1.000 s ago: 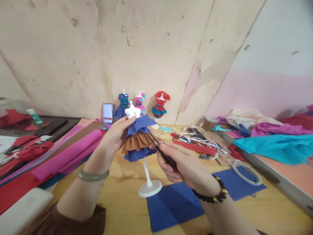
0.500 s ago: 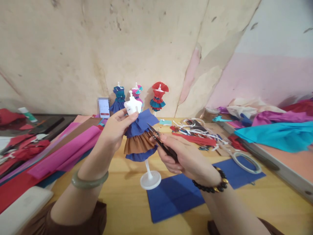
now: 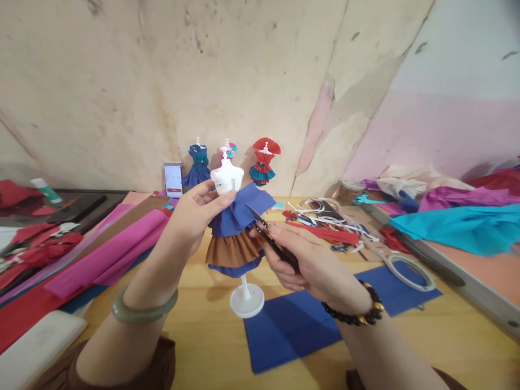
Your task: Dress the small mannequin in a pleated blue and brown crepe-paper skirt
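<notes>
A small white dress form [image 3: 227, 176] on a round white stand [image 3: 247, 301] is in front of me, wearing a layered skirt of brown [image 3: 233, 248] and blue ruffles. My left hand [image 3: 199, 214] grips the form at its torso, thumb in front, at the top of a blue crepe-paper piece [image 3: 255, 200]. That piece sticks out to the right. Black-handled scissors [image 3: 280, 253] are in my right hand [image 3: 311, 260]. Their pointed blades lie against the blue piece, and some of my right fingers are hidden behind the skirt's edge.
Blue paper sheets [image 3: 290, 330] lie on the wooden table, with a roll of white tape [image 3: 410, 273] on the right one. Scraps and a red strip [image 3: 331, 234] sit behind. Dressed forms [image 3: 265, 162] and a phone [image 3: 174, 179] stand by the wall. Coloured paper [image 3: 109, 260] is piled at left.
The top of the dress form has swung slightly to the right and its base slightly to the left. The blue piece has shifted right, and the scissors have barely moved.
</notes>
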Tool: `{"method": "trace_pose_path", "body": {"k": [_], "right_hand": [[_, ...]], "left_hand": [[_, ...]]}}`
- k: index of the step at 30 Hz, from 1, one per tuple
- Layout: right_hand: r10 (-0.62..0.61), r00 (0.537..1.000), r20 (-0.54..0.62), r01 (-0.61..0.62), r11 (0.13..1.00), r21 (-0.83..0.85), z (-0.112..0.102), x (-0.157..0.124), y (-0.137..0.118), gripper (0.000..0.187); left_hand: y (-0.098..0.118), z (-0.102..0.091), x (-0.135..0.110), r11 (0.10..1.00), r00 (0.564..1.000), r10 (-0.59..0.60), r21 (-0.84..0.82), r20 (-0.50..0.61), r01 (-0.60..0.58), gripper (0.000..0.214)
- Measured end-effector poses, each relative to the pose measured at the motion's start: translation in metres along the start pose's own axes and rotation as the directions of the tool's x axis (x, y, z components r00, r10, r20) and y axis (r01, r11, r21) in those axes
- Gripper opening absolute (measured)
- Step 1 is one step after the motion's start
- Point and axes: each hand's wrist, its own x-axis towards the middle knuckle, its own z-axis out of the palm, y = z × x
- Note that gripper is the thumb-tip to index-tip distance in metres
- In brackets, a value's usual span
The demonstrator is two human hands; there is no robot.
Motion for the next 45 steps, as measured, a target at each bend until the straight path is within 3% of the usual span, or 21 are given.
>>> {"method": "trace_pose_path", "body": {"k": [15, 24, 36, 45], "right_hand": [[-0.055, 0.998, 0.017, 0.055, 0.998, -0.03, 0.0008, 0.0003, 0.0021, 0.026], [-0.064, 0.998, 0.02, 0.064, 0.998, -0.023, 0.001, -0.0004, 0.0037, 0.028], [-0.083, 0.996, 0.015, 0.083, 0.996, -0.014, 0.0032, -0.0012, 0.0041, 0.026], [-0.092, 0.995, 0.039, 0.092, 0.996, 0.01, 0.0047, -0.0021, 0.0027, 0.027]], "left_hand": [[0.0054, -0.0022, -0.0015, 0.998, 0.998, 0.063, 0.023, -0.008, -0.063, 0.056], [0.0071, 0.0004, -0.0054, 0.993, 0.992, 0.109, 0.047, 0.07, -0.112, 0.054], [0.0084, -0.0056, -0.0035, 0.998, 0.989, 0.013, -0.064, 0.15, -0.004, 0.05], [0.0075, -0.004, -0.0039, 0.992, 0.977, 0.066, -0.122, 0.202, -0.042, 0.041]]}}
